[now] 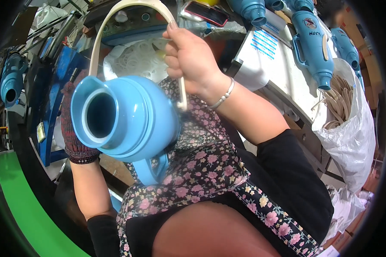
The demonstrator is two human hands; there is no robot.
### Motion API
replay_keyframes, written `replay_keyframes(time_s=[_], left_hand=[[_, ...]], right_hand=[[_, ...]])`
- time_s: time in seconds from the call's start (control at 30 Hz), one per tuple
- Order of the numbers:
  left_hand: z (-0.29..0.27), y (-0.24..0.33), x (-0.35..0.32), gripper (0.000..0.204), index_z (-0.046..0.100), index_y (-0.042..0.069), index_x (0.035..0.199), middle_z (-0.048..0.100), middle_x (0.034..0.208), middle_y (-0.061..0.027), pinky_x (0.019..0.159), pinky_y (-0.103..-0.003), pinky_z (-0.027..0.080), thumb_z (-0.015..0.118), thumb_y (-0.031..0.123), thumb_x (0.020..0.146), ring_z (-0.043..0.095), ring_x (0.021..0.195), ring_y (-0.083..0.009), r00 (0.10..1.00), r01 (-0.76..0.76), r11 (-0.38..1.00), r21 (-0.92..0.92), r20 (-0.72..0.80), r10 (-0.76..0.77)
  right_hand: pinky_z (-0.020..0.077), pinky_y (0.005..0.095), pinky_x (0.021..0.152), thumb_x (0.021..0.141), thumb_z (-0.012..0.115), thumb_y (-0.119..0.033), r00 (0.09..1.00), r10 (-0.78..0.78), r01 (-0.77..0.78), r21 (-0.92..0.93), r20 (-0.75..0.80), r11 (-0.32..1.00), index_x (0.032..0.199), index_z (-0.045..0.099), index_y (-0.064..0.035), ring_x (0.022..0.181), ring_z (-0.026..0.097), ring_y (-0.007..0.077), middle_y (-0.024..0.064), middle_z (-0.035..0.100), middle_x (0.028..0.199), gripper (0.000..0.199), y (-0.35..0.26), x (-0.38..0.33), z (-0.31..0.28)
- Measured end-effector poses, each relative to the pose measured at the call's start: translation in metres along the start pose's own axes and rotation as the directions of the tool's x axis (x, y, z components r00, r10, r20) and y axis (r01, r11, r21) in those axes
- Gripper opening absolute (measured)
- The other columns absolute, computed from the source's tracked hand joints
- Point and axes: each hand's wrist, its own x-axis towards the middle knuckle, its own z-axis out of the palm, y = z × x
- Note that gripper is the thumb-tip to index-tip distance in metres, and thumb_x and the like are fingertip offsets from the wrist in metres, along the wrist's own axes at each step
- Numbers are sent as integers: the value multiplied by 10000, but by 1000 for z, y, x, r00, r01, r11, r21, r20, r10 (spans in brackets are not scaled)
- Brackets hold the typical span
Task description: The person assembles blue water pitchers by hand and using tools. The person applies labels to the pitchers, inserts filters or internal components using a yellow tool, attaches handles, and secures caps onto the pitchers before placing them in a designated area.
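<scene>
A light blue thermos flask is tilted in front of my body, its wide spout facing up and left. Its neck is a dark round hole with a white rim, and a blue side grip points down toward my apron. Over the flask arches a cream carrying strap. My right hand is bare and closed around the strap's right side, above its lower end at the flask's shoulder. In a dark red knitted glove, my left hand holds the flask's left side; its fingers are mostly hidden behind the spout.
Several blue flasks lie on the white table at right. A white sack there holds many cream straps. Behind the flask is a bag of pale rings. A phone lies at the back; another flask is far left.
</scene>
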Motion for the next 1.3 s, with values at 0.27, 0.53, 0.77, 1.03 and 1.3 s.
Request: replay_keyframes(time_s=[0.27,0.53,0.77,1.03,1.3], left_hand=[[-15,-17,6,439,486,-21,1296,638,1137,-167,936,-346,506,366,303,1025,631,1032,-230,981,-162,976,144,128,144],[-14,-23,-1,361,511,-19,1263,625,1142,-172,914,-386,520,492,201,977,636,1004,-241,999,-1,987,-160,48,9],[-25,-37,8,327,523,-18,1226,593,1163,-146,884,-342,522,535,137,938,603,1017,-210,992,-85,986,-147,85,98],[-41,-55,24,321,527,-10,1202,561,1179,-121,863,-309,526,583,86,901,573,1007,-174,972,-197,935,-295,62,225],[-14,-38,18,242,589,24,1121,591,915,-62,798,-273,505,590,131,904,537,747,-107,993,-116,970,-215,-42,109]], right_hand=[[277,211,385,979,516,-367,997,68,-66,-44,46,997,983,512,-71,457,316,45,-37,400,642,296,12,15,1],[270,200,360,986,500,-352,939,291,-261,-173,181,950,981,511,-61,448,306,51,-32,390,627,291,8,20,-2],[297,219,386,964,545,-288,968,191,-160,-185,164,970,975,557,-51,469,376,55,-19,474,657,238,16,36,4],[505,251,749,964,528,-207,967,100,-10,-356,236,934,1197,499,-28,819,612,131,57,618,908,296,8,20,0],[565,263,671,916,543,-77,953,236,-221,-96,189,971,1080,506,-22,761,643,162,91,611,889,177,13,12,-9]])
